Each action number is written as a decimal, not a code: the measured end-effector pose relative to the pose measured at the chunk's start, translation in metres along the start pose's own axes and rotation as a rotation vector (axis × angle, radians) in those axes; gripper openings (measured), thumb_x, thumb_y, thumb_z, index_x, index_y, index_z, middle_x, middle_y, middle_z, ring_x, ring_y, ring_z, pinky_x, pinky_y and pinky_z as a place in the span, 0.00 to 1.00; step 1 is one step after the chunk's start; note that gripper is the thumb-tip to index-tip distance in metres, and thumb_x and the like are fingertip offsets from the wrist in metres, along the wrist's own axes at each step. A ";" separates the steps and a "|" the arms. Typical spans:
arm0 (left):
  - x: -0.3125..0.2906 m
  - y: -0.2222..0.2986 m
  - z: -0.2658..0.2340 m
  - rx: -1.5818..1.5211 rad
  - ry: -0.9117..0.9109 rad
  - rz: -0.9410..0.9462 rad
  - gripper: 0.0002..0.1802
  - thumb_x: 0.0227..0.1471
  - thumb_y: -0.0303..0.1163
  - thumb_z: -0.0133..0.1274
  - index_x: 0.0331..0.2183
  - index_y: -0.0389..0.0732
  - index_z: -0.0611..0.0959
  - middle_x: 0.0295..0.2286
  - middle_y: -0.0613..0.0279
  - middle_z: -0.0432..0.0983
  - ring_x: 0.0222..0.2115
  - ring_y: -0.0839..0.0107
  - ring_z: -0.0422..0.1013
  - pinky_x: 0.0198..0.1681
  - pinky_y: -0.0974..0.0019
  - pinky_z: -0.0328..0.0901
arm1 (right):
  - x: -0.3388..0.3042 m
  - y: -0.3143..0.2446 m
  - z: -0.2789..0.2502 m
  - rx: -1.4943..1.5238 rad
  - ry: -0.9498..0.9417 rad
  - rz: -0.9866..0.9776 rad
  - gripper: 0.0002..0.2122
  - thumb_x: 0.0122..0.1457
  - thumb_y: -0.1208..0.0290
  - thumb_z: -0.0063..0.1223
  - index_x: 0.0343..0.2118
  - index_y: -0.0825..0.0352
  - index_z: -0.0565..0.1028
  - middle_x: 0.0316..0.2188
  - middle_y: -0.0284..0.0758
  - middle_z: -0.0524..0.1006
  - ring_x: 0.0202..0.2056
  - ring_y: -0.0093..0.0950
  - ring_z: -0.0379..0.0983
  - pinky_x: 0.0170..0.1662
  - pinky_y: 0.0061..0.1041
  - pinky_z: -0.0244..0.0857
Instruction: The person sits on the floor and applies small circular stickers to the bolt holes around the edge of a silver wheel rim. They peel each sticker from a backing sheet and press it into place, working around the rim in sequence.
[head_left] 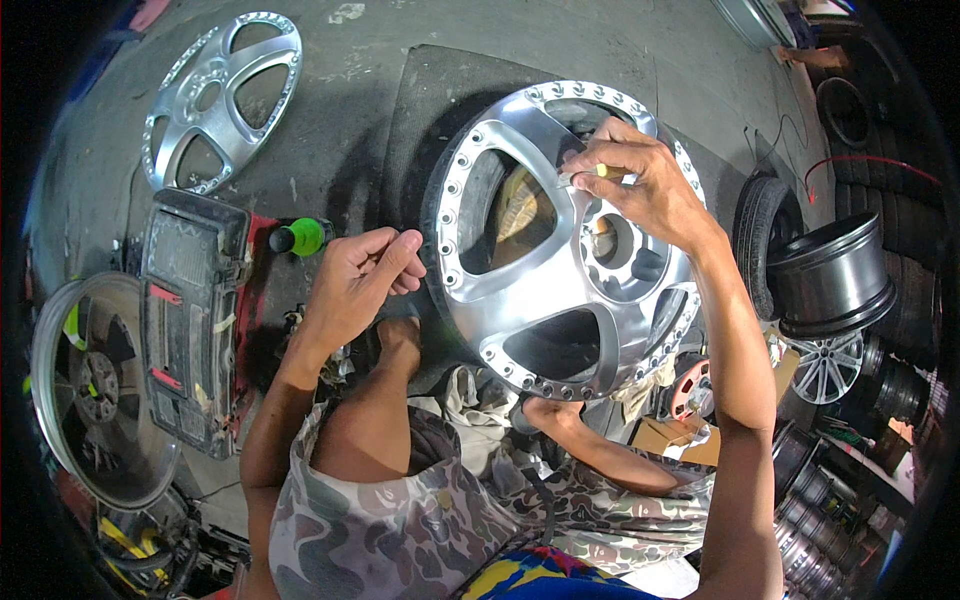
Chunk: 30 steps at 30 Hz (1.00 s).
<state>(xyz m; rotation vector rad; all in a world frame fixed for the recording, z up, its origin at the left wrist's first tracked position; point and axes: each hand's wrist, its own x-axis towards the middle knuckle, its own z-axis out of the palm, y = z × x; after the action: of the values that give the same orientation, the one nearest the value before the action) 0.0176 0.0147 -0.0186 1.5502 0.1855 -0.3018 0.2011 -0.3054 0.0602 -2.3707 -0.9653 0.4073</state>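
Head view: from my distant seat I'm seeing the wheel [548,278] sitting at two o'clock from mid-view, its silver face turning up toward me. The step in hand is looking to me like fine handwork at a spoke [545,140], around eleven o'clock from the wheel's centre, and I'm judging that doing it well is calling for short, light strokes, with the wrist bracing on firm metal and nothing hard dragging over the bright surface. I'd also be wanting the left hand steadying the rim [450,230] at nine o'clock, its fingers staying out of the working path. The right hand [645,180] is pinching a yellow piece [602,171] between thumb and fingers, the grasp narrow and the other fingers bending loosely; the piece is showing too small for me to be naming its kind, and I'm not managing to tell whether its tip is touching the spoke. The left hand [360,270] is hovering at the wheel's nine o'clock, just apart from the rim, its fingers curling partway and its thumb lying by the index finger; whether it is holding something tiny, I cannot tell. A green bottle [308,238] is resting at its ten o'clock, beside a toolbox [195,320].
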 end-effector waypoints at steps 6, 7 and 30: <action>0.007 0.003 0.007 0.036 0.009 0.099 0.24 0.73 0.43 0.57 0.32 0.32 0.88 0.25 0.62 0.83 0.28 0.79 0.79 0.32 0.72 0.72 | 0.014 -0.005 0.004 -0.022 0.097 0.023 0.11 0.62 0.72 0.70 0.47 0.61 0.89 0.38 0.31 0.80 0.39 0.28 0.80 0.44 0.33 0.77; 0.009 0.003 0.010 0.041 0.021 0.135 0.23 0.72 0.43 0.58 0.31 0.32 0.88 0.24 0.62 0.82 0.27 0.79 0.79 0.32 0.72 0.72 | 0.014 -0.001 0.006 -0.020 0.098 0.006 0.11 0.62 0.73 0.70 0.47 0.61 0.89 0.37 0.31 0.80 0.39 0.29 0.81 0.44 0.33 0.77; 0.069 -0.002 -0.005 1.091 -0.511 1.104 0.39 0.46 0.65 0.69 0.43 0.38 0.86 0.47 0.56 0.78 0.62 0.52 0.70 0.76 0.44 0.56 | -0.063 -0.008 0.028 -0.014 0.220 0.031 0.12 0.62 0.74 0.69 0.48 0.61 0.88 0.37 0.37 0.75 0.38 0.38 0.78 0.43 0.39 0.73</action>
<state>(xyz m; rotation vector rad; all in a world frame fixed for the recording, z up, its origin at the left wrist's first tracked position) 0.0831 0.0148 -0.0422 2.2809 -1.4106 0.1464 0.1403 -0.3354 0.0468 -2.3854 -0.8322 0.1473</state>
